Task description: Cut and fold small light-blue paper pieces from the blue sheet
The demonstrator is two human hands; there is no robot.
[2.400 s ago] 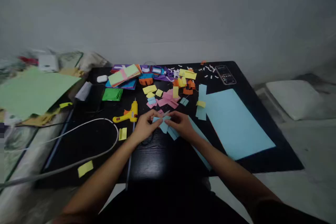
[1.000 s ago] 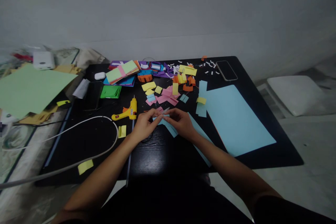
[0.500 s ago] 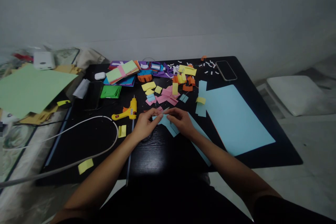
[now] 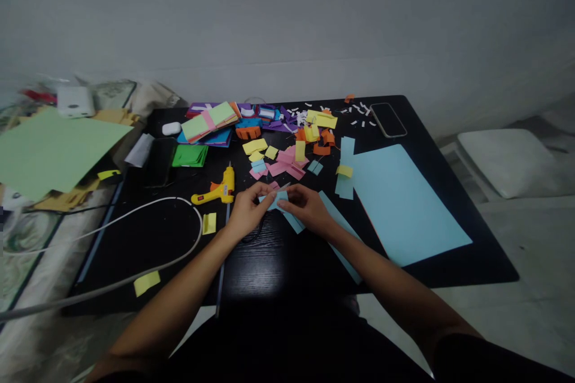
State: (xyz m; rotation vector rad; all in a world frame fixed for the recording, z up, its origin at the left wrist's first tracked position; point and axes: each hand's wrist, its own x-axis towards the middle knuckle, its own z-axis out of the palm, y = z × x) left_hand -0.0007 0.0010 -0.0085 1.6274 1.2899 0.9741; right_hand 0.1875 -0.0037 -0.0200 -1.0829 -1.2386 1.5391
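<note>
Between my two hands is a small piece of light blue paper [image 4: 279, 198]. My left hand [image 4: 248, 209] pinches its left side between thumb and fingers. On the right side my right hand [image 4: 306, 206] pinches it too, fingers bent. A light blue paper strip [image 4: 294, 223] lies just below the held piece, partly covered by my right hand. A longer light blue strip [image 4: 342, 239] runs under my right forearm. Pink paper pieces [image 4: 287, 163] lie just beyond my fingertips. A thin pointed tip shows behind the held paper; what it belongs to is hidden.
A yellow glue gun [image 4: 221, 188] lies left of my left hand, near a white cable [image 4: 200, 230]. Large light blue sheets [image 4: 411, 206] cover the right side. A phone [image 4: 387, 120], white scraps, and stacked coloured papers [image 4: 210, 122] sit toward the wall.
The light blue piece in my hands has been turned or folded and now looks smaller and flatter. My right thumb has shifted lower on it. Everything else stays in place.
</note>
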